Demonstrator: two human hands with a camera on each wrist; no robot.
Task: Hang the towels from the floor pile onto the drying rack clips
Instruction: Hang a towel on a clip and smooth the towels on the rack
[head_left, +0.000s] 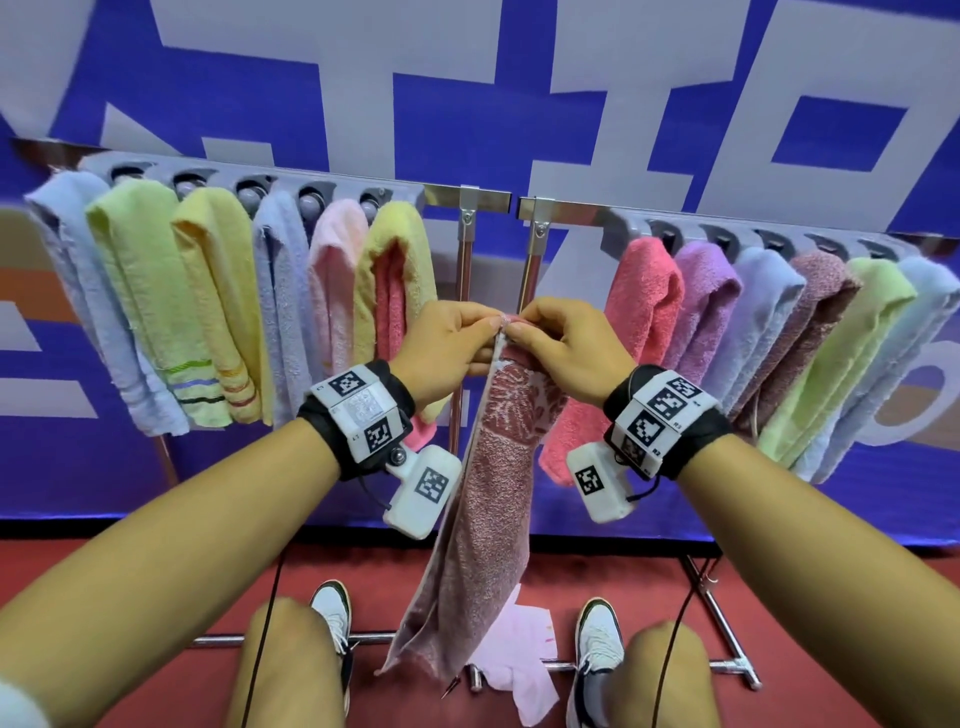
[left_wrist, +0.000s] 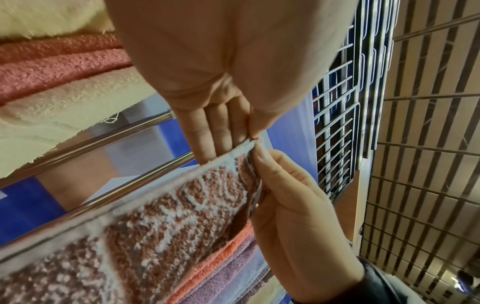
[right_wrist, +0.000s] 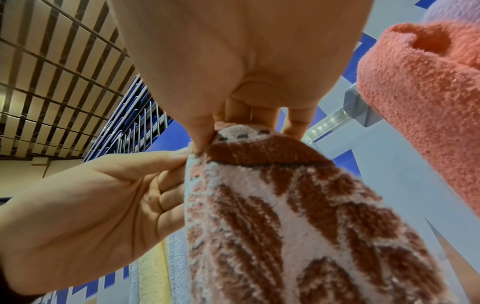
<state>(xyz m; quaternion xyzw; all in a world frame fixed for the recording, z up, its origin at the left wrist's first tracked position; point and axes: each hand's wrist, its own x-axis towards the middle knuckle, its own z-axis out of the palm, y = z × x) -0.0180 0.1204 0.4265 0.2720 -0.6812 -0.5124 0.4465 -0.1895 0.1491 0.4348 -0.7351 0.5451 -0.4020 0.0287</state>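
Observation:
A brownish-red towel with a white leaf pattern hangs lengthwise between my forearms, in front of the middle of the drying rack. My left hand and right hand pinch its top edge together at one spot, thumbs against fingertips. The left wrist view shows the towel with my left hand pinching its white hem. In the right wrist view my right hand grips the folded top of the towel. A pale pink towel lies on the red floor below.
Several coloured towels hang from grey clips on the left rail, several more on the right rail. Two upright chrome posts stand at the rack's centre. My shoes stand at the rack's floor bar.

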